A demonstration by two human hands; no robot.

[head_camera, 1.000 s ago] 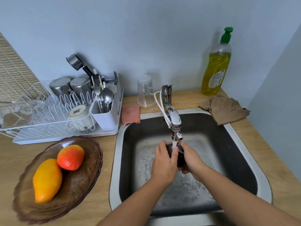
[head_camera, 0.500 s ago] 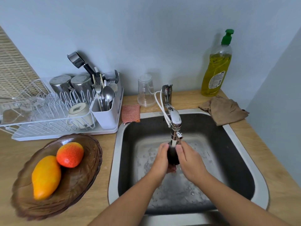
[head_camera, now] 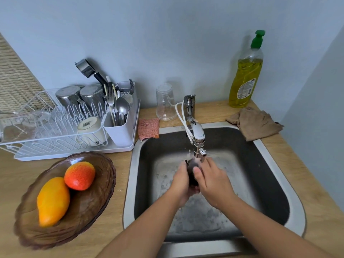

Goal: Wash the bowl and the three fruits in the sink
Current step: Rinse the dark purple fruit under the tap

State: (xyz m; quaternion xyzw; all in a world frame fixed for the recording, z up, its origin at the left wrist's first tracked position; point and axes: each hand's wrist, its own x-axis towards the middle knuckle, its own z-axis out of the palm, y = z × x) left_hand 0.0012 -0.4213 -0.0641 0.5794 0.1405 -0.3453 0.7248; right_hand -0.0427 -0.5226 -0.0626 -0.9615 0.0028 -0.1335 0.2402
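Over the sink (head_camera: 130, 183), under the splashing tap (head_camera: 198, 138): left hand (head_camera: 181, 180) and right hand (head_camera: 212, 180) both curled round the dark fruit (head_camera: 192, 169), gripping it between them; brown bowl (head_camera: 89, 207) on counter left of sink, holding yellow fruit (head_camera: 53, 201) and red-orange fruit (head_camera: 80, 175).

Nothing can be read with certainty. The dish soap bottle (head_camera: 245, 75) on the counter carries a white label with small print, and the upturned mug (head_camera: 91, 131) in the drying rack (head_camera: 28, 144) shows a dark stamp on its base; both are too small to make out
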